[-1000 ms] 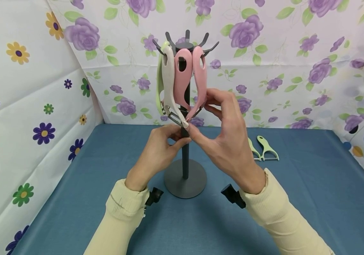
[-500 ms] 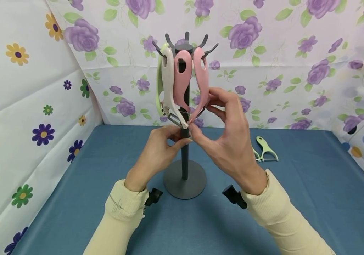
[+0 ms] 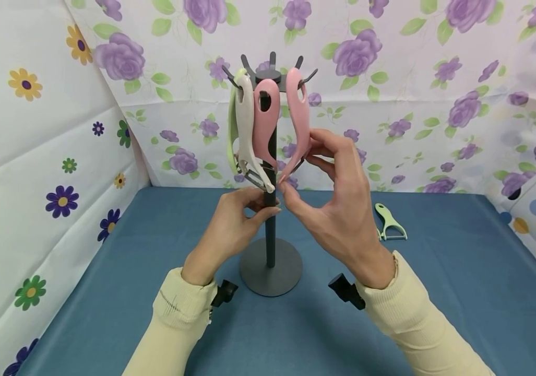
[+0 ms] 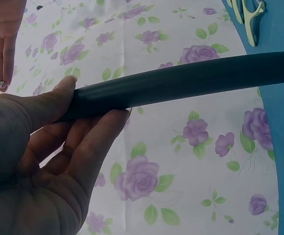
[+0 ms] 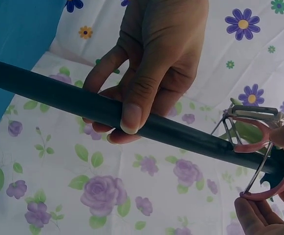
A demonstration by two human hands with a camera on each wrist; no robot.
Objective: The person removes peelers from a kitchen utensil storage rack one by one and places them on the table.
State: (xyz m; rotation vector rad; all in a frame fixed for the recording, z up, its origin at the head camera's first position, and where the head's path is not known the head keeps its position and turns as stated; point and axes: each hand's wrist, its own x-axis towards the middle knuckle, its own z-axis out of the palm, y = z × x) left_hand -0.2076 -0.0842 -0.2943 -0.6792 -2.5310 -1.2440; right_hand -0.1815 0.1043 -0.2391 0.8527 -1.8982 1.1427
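A dark grey stand (image 3: 270, 250) with curved hooks at its top carries hanging peelers: a green one (image 3: 233, 125), an off-white one (image 3: 245, 115) and a pink one (image 3: 263, 128) in front. My left hand (image 3: 227, 224) grips the pole below them, thumb and fingers around it in the left wrist view. With my right hand (image 3: 345, 209) I hold another pink peeler (image 3: 299, 117) by its blade end, thumb on one prong and fingers on the other. Its handle's hole is over a hook on the right. The right wrist view shows its metal blade (image 5: 258, 169) spanning the prongs.
On the blue-covered table (image 3: 108, 313), a light green peeler (image 3: 388, 218) lies behind my right wrist, with part of another beside it. The stand's round base (image 3: 270, 284) rests between my forearms. Floral cloth (image 3: 437, 104) hangs behind the table and at both sides.
The pink peeler in my right hand has shifted slightly right, widening the gap to the other pink one. My left hand keeps its grip on the pole. The head view has tilted up a little.
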